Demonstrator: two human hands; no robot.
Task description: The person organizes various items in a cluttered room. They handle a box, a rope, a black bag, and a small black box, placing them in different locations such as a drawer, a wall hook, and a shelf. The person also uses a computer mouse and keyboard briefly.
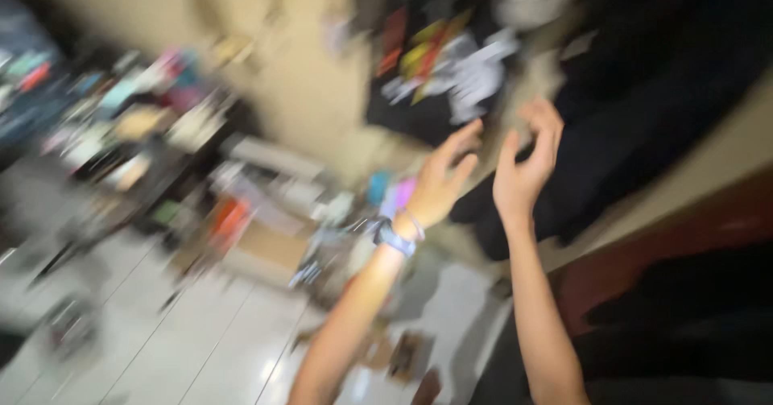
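**Head view: both hands raised toward hanging black clothes**

Head view is badly blurred. My left hand (441, 181), a wristband (394, 236) on its wrist, and my right hand (523, 163) are both up, fingers spread and empty, just short of the black garment (636, 123) hanging ahead. I judge this the reach; the next move calls for closing on the cloth. A cluttered shelf (137, 131) stands to the left, over a tiled floor (201, 340).

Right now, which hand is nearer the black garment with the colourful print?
Left. The left hand reaches up just below the black printed garment, fingers open. The right hand is beside it, further right, by plain dark clothing.
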